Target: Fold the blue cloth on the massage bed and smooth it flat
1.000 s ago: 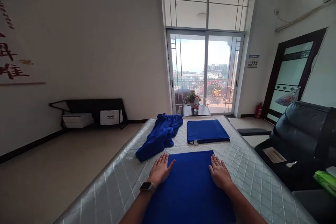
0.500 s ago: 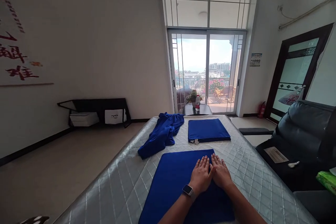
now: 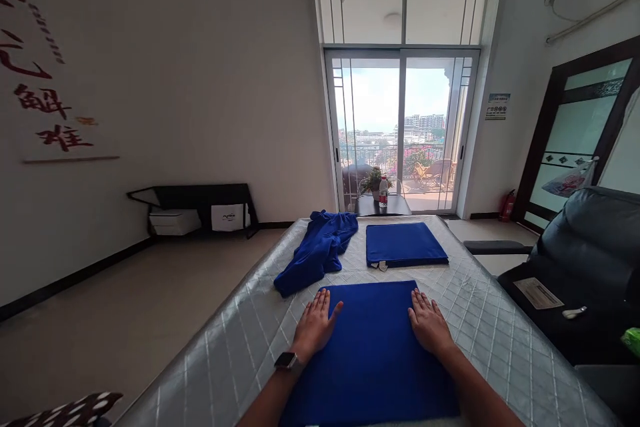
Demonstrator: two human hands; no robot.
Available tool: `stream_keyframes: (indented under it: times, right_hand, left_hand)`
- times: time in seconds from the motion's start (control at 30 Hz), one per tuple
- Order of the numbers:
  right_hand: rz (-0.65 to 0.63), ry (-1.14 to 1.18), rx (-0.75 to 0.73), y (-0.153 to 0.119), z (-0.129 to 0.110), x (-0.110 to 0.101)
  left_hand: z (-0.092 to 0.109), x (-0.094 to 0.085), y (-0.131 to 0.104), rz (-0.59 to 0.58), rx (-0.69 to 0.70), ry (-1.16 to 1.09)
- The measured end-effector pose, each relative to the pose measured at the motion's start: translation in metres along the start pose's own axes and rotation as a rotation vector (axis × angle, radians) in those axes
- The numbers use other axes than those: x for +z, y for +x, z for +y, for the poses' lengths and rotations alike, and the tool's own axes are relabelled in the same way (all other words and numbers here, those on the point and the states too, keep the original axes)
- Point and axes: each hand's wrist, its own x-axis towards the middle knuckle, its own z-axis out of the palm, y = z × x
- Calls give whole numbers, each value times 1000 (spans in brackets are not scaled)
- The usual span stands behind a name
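The quilted mattress (image 3: pixel 235 360) offers broad, level support. Nearest the person, the flat blue cloth (image 3: pixel 373 353) lies smooth, its side edges in easy reach. Beyond it rests the folded blue cloth (image 3: pixel 407 243), seemingly clear of the work; left of that, the crumpled blue cloth (image 3: pixel 317 250) lies loose. The left hand (image 3: pixel 316 323) and right hand (image 3: pixel 431 325), well apart, rest palm-down at opposite edges, fingers extended, gripping nothing, apparently steadying the cloth.
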Motion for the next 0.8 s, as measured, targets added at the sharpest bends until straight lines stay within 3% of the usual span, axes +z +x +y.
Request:
stream_keyframes:
  times: [0.3,0.53,0.8]
  right_hand:
    - [-26,-23,16,3,-3,-4]
    - [-2,-41,-6,33,-6,-17]
    - [73,-22,11,44,0,6]
  left_hand:
    - [-4,1,-2,87,-4,-54]
    - [-4,-3,-3,72,-18,-35]
    - [-3,-6,-3,42,-27,-51]
